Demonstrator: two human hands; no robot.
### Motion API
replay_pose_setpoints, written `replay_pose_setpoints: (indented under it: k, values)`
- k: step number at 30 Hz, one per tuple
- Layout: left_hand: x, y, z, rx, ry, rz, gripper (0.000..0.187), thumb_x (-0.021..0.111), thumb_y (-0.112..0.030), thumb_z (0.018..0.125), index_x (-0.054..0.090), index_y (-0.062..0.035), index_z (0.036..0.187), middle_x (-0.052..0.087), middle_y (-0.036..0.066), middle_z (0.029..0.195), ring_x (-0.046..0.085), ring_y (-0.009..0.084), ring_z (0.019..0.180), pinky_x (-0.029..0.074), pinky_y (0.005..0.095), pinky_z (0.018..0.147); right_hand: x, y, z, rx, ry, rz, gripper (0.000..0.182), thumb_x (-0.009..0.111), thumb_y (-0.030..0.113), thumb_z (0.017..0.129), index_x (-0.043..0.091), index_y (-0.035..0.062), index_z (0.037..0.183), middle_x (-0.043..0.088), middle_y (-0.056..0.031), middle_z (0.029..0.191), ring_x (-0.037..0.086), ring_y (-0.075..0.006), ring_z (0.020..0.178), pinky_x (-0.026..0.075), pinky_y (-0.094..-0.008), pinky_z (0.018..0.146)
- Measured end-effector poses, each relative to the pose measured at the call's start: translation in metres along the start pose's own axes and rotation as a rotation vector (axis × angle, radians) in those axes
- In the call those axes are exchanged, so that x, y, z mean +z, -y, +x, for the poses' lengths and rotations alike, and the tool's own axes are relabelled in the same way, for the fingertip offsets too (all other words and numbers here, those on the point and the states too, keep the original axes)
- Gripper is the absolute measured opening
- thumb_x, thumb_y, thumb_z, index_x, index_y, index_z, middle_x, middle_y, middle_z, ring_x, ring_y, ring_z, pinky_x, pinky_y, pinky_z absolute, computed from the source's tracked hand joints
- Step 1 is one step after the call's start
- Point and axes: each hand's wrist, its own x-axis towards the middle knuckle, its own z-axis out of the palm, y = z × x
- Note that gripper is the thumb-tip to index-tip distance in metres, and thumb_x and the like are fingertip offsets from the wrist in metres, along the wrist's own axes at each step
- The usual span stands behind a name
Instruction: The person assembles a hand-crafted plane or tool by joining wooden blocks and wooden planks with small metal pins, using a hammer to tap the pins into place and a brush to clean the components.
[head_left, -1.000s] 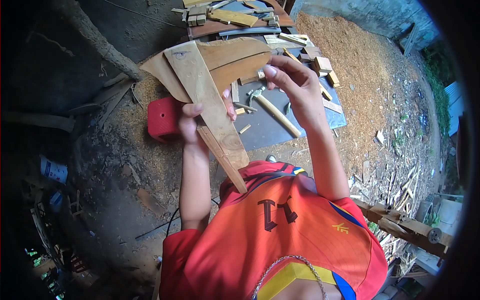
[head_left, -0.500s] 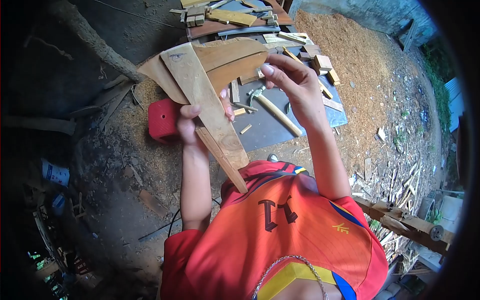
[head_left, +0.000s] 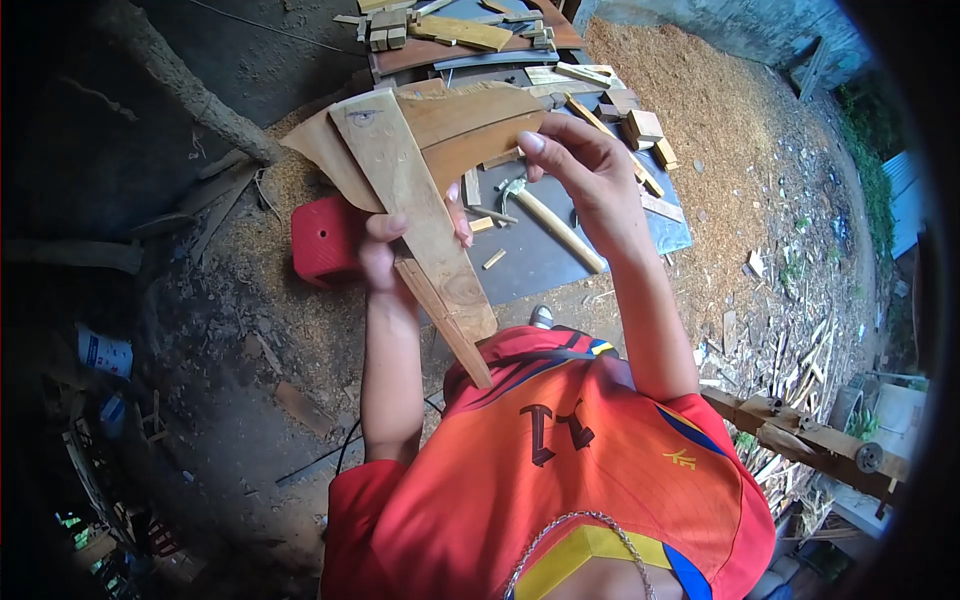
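Note:
My left hand [head_left: 382, 255] grips a wooden piece made of several joined boards, its thumb in front and fingertips showing past the far edge. A pale tapered board [head_left: 415, 190] with a pencil-like mark near its top lies uppermost. Behind it, a curved board [head_left: 485, 135] reaches out to the right, and a narrow strip [head_left: 440, 315] runs down towards my shirt. My right hand [head_left: 595, 175] pinches the pointed right end of the curved board between thumb and fingers. Below, a claw hammer [head_left: 555, 228] with a wooden handle rests on the grey table [head_left: 530, 275].
Wood blocks [head_left: 642, 127] and offcuts lie on the table's right side, with more boards [head_left: 465, 35] at the back. A red stool [head_left: 322, 240] stands to the left. Sawdust [head_left: 690, 100] is heaped behind on the right. A rough wooden post [head_left: 195, 85] leans at upper left.
The held wooden piece has turned slightly, its upper end shifting a little to the right. My right hand stays at the curved tip, moving slightly with it.

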Motion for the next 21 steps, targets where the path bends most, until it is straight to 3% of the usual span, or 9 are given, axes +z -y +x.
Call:
replay_pose_setpoints:
  k: [4, 7, 10, 13, 16, 21]
  values:
    - [-0.009, -0.004, 0.004, 0.004, -0.008, -0.047, 0.090, 0.074, -0.036, 0.076, 0.034, -0.0001, 0.148, 0.048, 0.016, 0.105, 0.059, 0.0280, 0.080, 0.053, 0.0391, 0.073, 0.001, -0.009, 0.001, 0.036, 0.020, -0.003, 0.040, 0.079, 0.024, 0.096, 0.070, -0.0031, 0.124, 0.070, -0.0015, 0.096, 0.062, -0.0073, 0.086, 0.051, -0.0240, 0.080]
    - [-0.017, -0.007, 0.006, 0.004, -0.038, -0.038, 0.080, 0.072, -0.043, 0.071, 0.049, 0.0062, 0.130, 0.059, 0.018, 0.103, 0.066, 0.0273, 0.078, 0.055, 0.0387, 0.072, 0.008, -0.016, 0.000, 0.041, -0.015, 0.022, 0.040, 0.079, 0.025, 0.096, 0.070, -0.0025, 0.124, 0.071, -0.0022, 0.099, 0.061, -0.0072, 0.085, 0.051, -0.0232, 0.079]
    - [-0.023, -0.006, 0.007, -0.014, -0.059, -0.063, 0.079, 0.072, -0.043, 0.071, 0.049, 0.0060, 0.129, 0.059, 0.018, 0.100, 0.065, 0.0278, 0.077, 0.055, 0.0392, 0.072, 0.017, -0.015, 0.002, 0.057, -0.096, -0.009, 0.040, 0.078, 0.026, 0.096, 0.071, -0.0024, 0.123, 0.072, -0.0022, 0.101, 0.061, -0.0069, 0.085, 0.050, -0.0224, 0.078]
    - [-0.027, -0.006, 0.004, -0.071, -0.034, -0.075, 0.091, 0.074, -0.036, 0.075, 0.033, -0.0004, 0.148, 0.049, 0.017, 0.106, 0.060, 0.0281, 0.080, 0.054, 0.0388, 0.072, 0.019, -0.008, 0.005, 0.066, -0.070, -0.050, 0.039, 0.078, 0.027, 0.096, 0.072, -0.0018, 0.121, 0.072, -0.0018, 0.101, 0.060, -0.0063, 0.084, 0.049, -0.0216, 0.077]
    - [-0.025, -0.002, 0.004, -0.041, -0.072, -0.043, 0.078, 0.073, -0.045, 0.071, 0.052, 0.0082, 0.124, 0.060, 0.019, 0.097, 0.065, 0.0290, 0.076, 0.054, 0.0403, 0.071, 0.018, -0.006, 0.001, 0.101, -0.064, -0.081, 0.036, 0.079, 0.028, 0.096, 0.073, -0.0003, 0.118, 0.070, 0.0006, 0.096, 0.059, -0.0049, 0.083, 0.047, -0.0200, 0.074]
    - [-0.034, -0.004, 0.002, -0.038, -0.107, -0.036, 0.080, 0.073, -0.046, 0.070, 0.053, 0.0089, 0.124, 0.061, 0.020, 0.097, 0.065, 0.0291, 0.076, 0.054, 0.0407, 0.072, 0.012, -0.024, -0.001, 0.097, -0.034, -0.064, 0.034, 0.080, 0.026, 0.095, 0.073, 0.0007, 0.117, 0.066, 0.0033, 0.089, 0.058, -0.0036, 0.082, 0.046, -0.0191, 0.073]
